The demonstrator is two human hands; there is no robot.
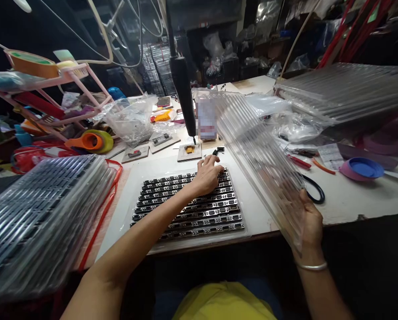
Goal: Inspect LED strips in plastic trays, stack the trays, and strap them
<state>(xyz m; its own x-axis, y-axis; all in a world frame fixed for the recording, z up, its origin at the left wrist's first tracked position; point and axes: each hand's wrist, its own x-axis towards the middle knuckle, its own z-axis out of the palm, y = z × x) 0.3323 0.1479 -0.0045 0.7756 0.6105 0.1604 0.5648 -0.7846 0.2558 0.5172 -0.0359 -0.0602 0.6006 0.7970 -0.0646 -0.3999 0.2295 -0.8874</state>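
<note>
Rows of D-sub connectors with metal faces fill a clear plastic tray lying flat in front of me. My left hand reaches over its far right part, fingers bent and apart, the tips down at the connectors. What lies under the palm is hidden. My right hand grips the near end of an empty clear ribbed tray, held tilted to the right of the filled one. A small black connector rests on the table just beyond my left hand.
A stack of filled clear trays with a red strap stands at left. A black electric screwdriver hangs above a small fixture. Empty trays are piled back right, near a blue-and-purple bowl and scissors.
</note>
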